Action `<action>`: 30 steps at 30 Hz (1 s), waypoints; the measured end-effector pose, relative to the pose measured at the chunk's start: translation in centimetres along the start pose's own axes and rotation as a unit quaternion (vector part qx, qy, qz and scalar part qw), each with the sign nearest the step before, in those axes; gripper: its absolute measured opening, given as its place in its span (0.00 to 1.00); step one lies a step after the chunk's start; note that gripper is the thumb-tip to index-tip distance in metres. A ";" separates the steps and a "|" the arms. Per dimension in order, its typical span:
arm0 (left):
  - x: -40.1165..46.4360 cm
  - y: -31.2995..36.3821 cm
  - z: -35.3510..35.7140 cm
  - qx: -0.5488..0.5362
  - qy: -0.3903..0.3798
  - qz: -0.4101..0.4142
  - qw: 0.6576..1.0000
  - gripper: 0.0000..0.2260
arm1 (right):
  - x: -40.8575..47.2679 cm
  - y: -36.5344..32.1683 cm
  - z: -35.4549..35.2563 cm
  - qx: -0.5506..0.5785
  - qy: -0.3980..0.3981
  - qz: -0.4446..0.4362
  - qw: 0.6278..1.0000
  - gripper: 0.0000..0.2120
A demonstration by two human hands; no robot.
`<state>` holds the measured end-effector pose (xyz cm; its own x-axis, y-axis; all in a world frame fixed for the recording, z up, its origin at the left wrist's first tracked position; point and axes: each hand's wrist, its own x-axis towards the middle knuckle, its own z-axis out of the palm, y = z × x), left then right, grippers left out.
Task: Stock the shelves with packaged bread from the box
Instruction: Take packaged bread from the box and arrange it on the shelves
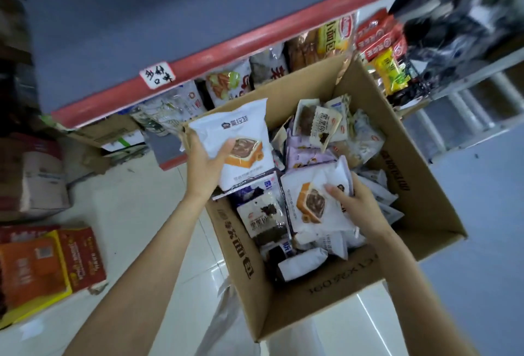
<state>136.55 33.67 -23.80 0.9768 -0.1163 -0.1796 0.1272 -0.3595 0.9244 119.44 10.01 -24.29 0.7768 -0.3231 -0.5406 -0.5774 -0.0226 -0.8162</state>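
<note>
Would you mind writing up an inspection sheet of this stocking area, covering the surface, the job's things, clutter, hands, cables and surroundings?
Surface: pale glossy tiled floor; the box stands on it.
Job's things: open cardboard box full of mixed bread packets; white bread packet lifted above the box's left side; second white packet lying on the pile.
Clutter: orange and red cartons on the floor at left; brown carton under the shelf.
Hands: left hand holds the lifted packet; right hand grips the second packet.
Cables: nothing seen.
Surroundings: red-edged shelf with handwritten labels, bagged bread beneath; far right blurred.
</note>
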 end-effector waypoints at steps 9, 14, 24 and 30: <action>-3.5 9.0 -9.6 -0.076 0.129 0.012 0.989 0.24 | -5.8 -11.2 0.9 0.061 0.000 -0.074 0.995 0.17; -4.8 15.2 -17.0 -0.059 0.181 0.096 0.977 0.23 | -8.2 -18.5 1.4 -0.013 -0.013 -0.224 0.974 0.16; -9.4 29.2 -29.0 0.009 0.304 0.281 0.910 0.16 | -12.3 -37.4 5.7 -0.214 0.040 -0.531 0.819 0.19; -8.0 37.4 -34.7 -0.057 0.342 0.364 0.864 0.14 | -14.3 -45.5 7.8 -0.089 0.021 -0.578 0.811 0.14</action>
<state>139.47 53.31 23.87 0.6734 0.3142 0.6692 -0.5865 -0.3240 0.7423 136.56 22.99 18.94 0.8179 -0.0197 0.5750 0.5006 -0.4685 -0.7280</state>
